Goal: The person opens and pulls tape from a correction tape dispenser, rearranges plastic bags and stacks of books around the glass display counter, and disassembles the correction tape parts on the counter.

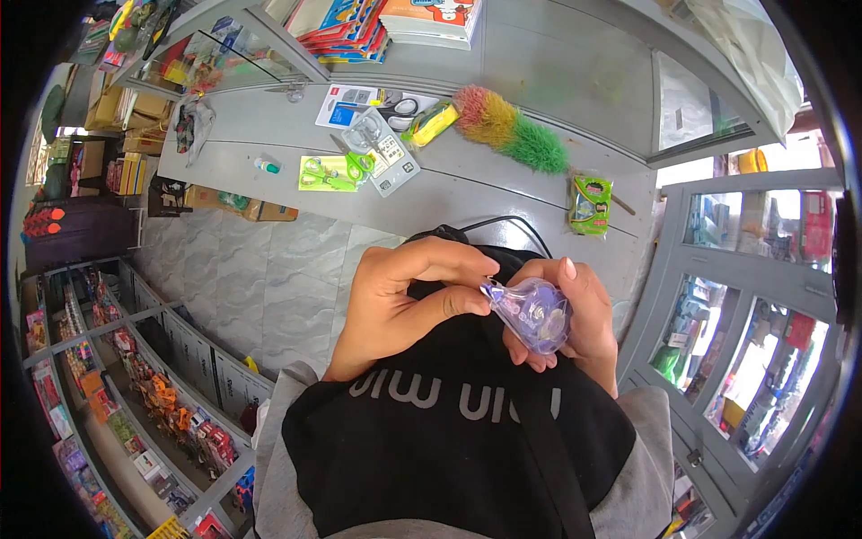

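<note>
A clear and purple correction tape dispenser [537, 316] is held in front of my chest. My right hand [584, 310] is wrapped around its rounded body, with the thumb sticking up beside it. At the narrow tip on the left, my left hand [413, 292] pinches with thumb and forefinger; whether a cap or the tip itself is between them is hard to make out. Beyond my hands on the grey counter [449, 189] lie green-handled scissors [337, 169] on a yellow card, other packaged scissors [395, 112] and a green packet [590, 205].
A multicoloured duster [512, 130] and a yellow-green packet [433, 124] lie along the counter. A small bottle [267, 166] is at its left. Stacked books [431, 20] stand behind. Glass-fronted cabinets [754, 314] line the right, and stocked shelves [144, 377] fill the lower left.
</note>
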`<action>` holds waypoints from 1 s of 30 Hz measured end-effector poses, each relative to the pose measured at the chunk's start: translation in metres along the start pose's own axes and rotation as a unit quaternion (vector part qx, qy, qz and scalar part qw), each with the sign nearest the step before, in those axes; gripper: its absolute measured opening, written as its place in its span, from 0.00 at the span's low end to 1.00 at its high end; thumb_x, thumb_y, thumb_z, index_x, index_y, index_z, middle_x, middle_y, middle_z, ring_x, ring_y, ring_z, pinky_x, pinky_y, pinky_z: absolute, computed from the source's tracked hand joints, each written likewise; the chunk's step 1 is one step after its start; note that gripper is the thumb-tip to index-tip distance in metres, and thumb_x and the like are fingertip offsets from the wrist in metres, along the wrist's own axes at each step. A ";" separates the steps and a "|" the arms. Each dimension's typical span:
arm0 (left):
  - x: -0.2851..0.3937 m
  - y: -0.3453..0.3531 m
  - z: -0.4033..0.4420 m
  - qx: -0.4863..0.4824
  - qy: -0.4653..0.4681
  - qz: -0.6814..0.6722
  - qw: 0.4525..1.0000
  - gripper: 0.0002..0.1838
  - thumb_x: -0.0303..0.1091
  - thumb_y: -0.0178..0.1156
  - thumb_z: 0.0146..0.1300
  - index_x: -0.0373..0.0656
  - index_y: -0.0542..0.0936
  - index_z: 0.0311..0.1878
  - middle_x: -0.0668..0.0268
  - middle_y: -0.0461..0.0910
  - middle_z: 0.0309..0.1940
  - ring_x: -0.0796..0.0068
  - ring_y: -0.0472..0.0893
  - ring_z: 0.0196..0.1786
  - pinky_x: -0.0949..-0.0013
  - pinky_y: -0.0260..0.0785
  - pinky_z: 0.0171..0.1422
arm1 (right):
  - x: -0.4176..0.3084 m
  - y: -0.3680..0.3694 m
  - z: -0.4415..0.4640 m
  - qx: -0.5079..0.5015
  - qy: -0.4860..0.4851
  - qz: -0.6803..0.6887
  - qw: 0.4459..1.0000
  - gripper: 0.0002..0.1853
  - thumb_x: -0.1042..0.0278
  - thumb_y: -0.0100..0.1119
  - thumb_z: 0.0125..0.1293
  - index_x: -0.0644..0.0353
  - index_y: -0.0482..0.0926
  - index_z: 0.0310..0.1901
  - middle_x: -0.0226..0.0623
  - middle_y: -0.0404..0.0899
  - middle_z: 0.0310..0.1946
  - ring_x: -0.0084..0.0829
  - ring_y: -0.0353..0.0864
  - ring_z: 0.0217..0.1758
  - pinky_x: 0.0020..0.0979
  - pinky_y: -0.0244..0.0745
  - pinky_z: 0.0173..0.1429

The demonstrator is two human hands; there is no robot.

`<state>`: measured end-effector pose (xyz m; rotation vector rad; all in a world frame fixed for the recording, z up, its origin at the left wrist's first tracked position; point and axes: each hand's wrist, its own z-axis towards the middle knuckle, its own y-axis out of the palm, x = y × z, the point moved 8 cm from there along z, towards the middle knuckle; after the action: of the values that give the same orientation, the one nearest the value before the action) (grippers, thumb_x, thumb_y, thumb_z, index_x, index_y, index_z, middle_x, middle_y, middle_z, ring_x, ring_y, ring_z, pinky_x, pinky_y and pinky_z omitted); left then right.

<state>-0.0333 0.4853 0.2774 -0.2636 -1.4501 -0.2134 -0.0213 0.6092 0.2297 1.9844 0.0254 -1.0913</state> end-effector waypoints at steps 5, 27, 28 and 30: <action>-0.001 -0.003 -0.001 0.000 0.003 -0.007 1.000 0.06 0.24 0.59 0.57 0.36 0.77 0.38 0.61 0.81 0.32 0.75 0.81 0.39 0.76 0.70 0.44 | -0.002 0.001 0.003 0.002 -0.005 -0.013 1.000 0.30 0.46 0.32 0.69 0.72 0.71 0.39 0.47 0.75 0.18 0.24 0.70 0.10 0.19 0.61 0.11; -0.001 -0.003 -0.005 0.052 0.052 -0.078 0.994 0.04 0.19 0.55 0.58 0.35 0.74 0.37 0.55 0.78 0.36 0.69 0.78 0.41 0.72 0.69 0.45 | 0.006 0.002 0.001 0.008 0.050 0.024 0.998 0.25 0.51 0.38 0.69 0.72 0.71 0.40 0.45 0.74 0.16 0.23 0.67 0.09 0.19 0.58 0.10; -0.002 -0.003 -0.005 0.053 0.057 -0.078 0.994 0.04 0.19 0.55 0.58 0.35 0.74 0.37 0.55 0.78 0.36 0.71 0.78 0.40 0.72 0.69 0.45 | 0.006 0.002 0.001 0.008 0.051 0.021 0.998 0.25 0.51 0.38 0.69 0.72 0.71 0.40 0.45 0.74 0.16 0.23 0.67 0.09 0.19 0.58 0.10; -0.001 -0.002 -0.005 0.054 0.061 -0.078 0.994 0.04 0.19 0.55 0.58 0.35 0.74 0.37 0.55 0.78 0.36 0.72 0.77 0.39 0.73 0.69 0.44 | 0.006 0.001 0.001 0.006 0.050 0.016 0.999 0.25 0.51 0.38 0.69 0.72 0.71 0.40 0.45 0.74 0.16 0.23 0.67 0.09 0.19 0.59 0.10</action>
<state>-0.0291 0.4815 0.2764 -0.0481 -1.3562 -0.2729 -0.0177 0.6060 0.2261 2.0425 0.0413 -0.9733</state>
